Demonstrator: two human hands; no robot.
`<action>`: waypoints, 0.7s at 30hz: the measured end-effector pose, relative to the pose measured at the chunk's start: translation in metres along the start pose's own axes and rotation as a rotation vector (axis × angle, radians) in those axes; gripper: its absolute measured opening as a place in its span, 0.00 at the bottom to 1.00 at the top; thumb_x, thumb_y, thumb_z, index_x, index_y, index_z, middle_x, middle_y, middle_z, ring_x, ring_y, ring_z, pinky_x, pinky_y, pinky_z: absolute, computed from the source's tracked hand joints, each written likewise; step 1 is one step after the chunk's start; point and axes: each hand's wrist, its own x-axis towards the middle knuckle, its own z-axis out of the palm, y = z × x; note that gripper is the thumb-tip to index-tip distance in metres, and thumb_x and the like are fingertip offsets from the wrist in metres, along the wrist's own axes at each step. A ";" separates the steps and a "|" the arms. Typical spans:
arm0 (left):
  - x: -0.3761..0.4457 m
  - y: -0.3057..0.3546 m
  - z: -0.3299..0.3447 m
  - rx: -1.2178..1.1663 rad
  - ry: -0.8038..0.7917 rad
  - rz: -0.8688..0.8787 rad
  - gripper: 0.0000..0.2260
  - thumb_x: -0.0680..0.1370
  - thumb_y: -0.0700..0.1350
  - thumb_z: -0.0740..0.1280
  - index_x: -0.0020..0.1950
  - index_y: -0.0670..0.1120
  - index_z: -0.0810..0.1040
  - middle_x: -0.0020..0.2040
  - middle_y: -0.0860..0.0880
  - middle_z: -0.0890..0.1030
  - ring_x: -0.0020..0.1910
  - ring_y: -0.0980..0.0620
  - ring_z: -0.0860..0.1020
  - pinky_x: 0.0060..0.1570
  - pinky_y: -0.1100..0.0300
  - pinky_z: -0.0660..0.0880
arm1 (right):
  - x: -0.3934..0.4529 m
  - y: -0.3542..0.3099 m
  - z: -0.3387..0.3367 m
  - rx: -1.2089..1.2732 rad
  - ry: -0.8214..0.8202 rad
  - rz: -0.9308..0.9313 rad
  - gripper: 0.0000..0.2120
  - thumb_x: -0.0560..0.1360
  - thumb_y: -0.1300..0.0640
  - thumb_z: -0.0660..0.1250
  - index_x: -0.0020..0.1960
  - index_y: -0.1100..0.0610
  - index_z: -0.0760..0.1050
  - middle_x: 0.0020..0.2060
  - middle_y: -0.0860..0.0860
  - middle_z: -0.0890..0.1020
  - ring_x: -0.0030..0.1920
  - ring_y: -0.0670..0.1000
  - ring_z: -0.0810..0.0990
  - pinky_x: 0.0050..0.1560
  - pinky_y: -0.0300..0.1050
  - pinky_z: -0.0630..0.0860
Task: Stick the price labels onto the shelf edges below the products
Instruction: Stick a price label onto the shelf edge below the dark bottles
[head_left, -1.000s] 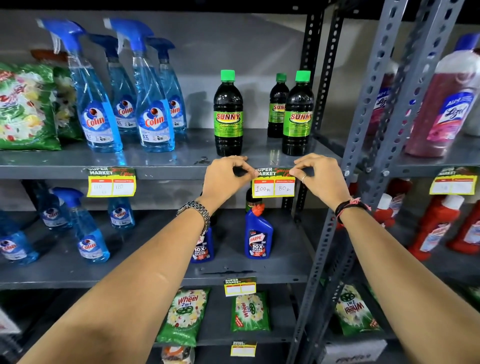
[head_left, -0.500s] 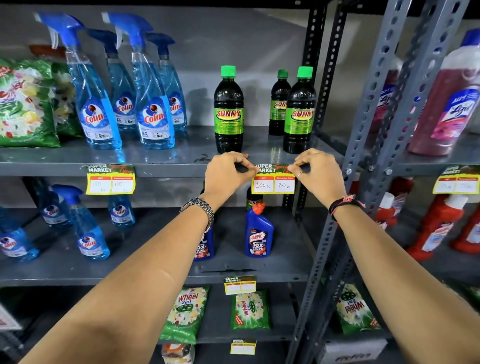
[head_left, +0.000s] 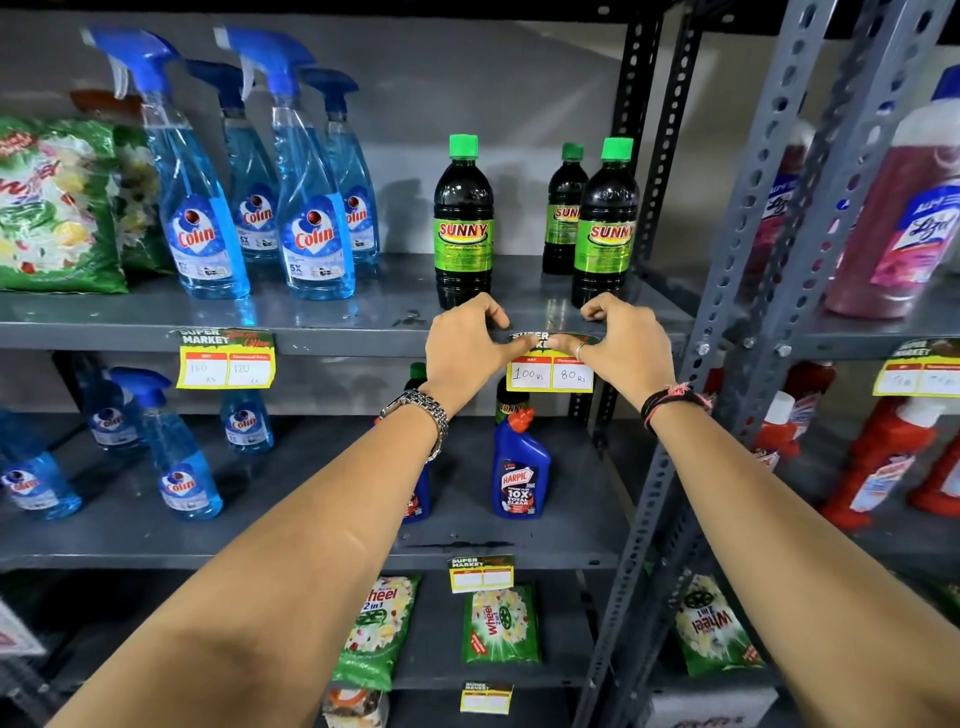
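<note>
A yellow price label (head_left: 549, 373) reading 100 and 80 hangs on the grey shelf edge (head_left: 332, 343) below the dark Sunny bottles (head_left: 463, 223). Both thumbs press along the label's green top strip and meet near its middle. My left hand (head_left: 467, 348) is on the label's left side, my right hand (head_left: 621, 345) on its right, fingers curled over the shelf lip. The label's top band is mostly hidden by the thumbs.
Another price label (head_left: 226, 359) sits under the blue Colin spray bottles (head_left: 311, 171). More labels (head_left: 481, 573) hang on lower shelf edges, and one (head_left: 917, 374) on the right rack. A perforated steel upright (head_left: 737, 291) stands right of my right hand. Harpic bottles (head_left: 519, 467) stand below.
My thumbs have slid inward from the label's upper corners along its top strip until they meet. The label has stayed in the same place on the shelf edge.
</note>
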 end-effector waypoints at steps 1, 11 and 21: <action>0.001 0.000 -0.001 0.002 -0.006 0.010 0.17 0.66 0.56 0.76 0.42 0.48 0.73 0.44 0.51 0.83 0.42 0.50 0.80 0.49 0.51 0.77 | 0.000 0.000 -0.001 0.006 -0.001 -0.003 0.27 0.65 0.39 0.73 0.55 0.55 0.76 0.53 0.53 0.83 0.55 0.55 0.80 0.51 0.54 0.79; 0.006 -0.010 -0.010 -0.089 -0.108 0.075 0.14 0.69 0.45 0.76 0.44 0.48 0.70 0.48 0.50 0.82 0.47 0.50 0.79 0.49 0.53 0.76 | 0.005 0.015 -0.004 0.072 -0.040 -0.071 0.10 0.71 0.57 0.71 0.52 0.56 0.78 0.49 0.55 0.84 0.53 0.55 0.81 0.56 0.46 0.75; 0.009 -0.013 -0.030 -0.172 -0.288 0.110 0.11 0.72 0.38 0.73 0.51 0.42 0.74 0.57 0.45 0.81 0.60 0.49 0.78 0.63 0.60 0.71 | 0.016 0.007 -0.018 0.126 -0.214 0.037 0.11 0.73 0.66 0.67 0.54 0.58 0.77 0.56 0.58 0.82 0.61 0.54 0.77 0.60 0.44 0.72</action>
